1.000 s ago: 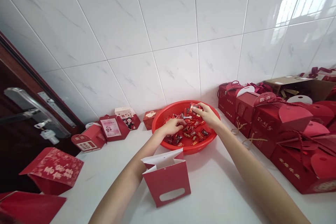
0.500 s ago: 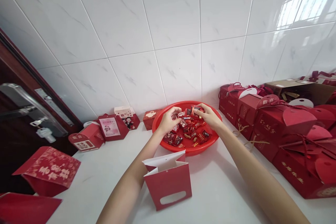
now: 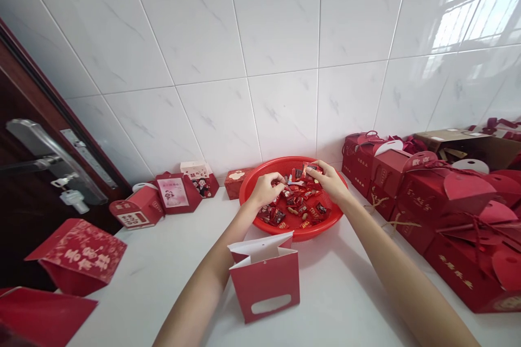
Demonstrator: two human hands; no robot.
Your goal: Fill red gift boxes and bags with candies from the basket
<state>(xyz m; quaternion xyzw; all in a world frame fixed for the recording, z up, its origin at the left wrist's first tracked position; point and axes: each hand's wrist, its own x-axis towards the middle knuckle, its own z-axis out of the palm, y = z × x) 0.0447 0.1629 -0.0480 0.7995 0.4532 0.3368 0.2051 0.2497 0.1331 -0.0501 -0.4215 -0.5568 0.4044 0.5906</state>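
Both hands are over a red plastic basket (image 3: 247, 211) of wrapped candies (image 3: 302, 207). My right hand (image 3: 331, 183) grips red-wrapped candies (image 3: 310, 168) between thumb and fingers at the basket's far right side. On the left side, my left hand (image 3: 265, 191) has its thumb and fingers drawn together in a pinch just above the pile; what lies between the fingertips is hidden. A red paper gift bag (image 3: 266, 282) stands upright between my forearms, its white-lined mouth open and an oval cut-out low on its front.
Stacked red gift boxes (image 3: 443, 187) line the right side, with a cardboard carton (image 3: 451, 135) behind. Several red boxes (image 3: 140, 206) stand along the left, near a dark door with a metal handle (image 3: 52, 160). A tiled wall (image 3: 280, 114) rises behind the white table (image 3: 163, 271).
My left fingers have closed from a wider spread into a pinch over the candies. My right hand still holds its candies. The whole view has shifted slightly.
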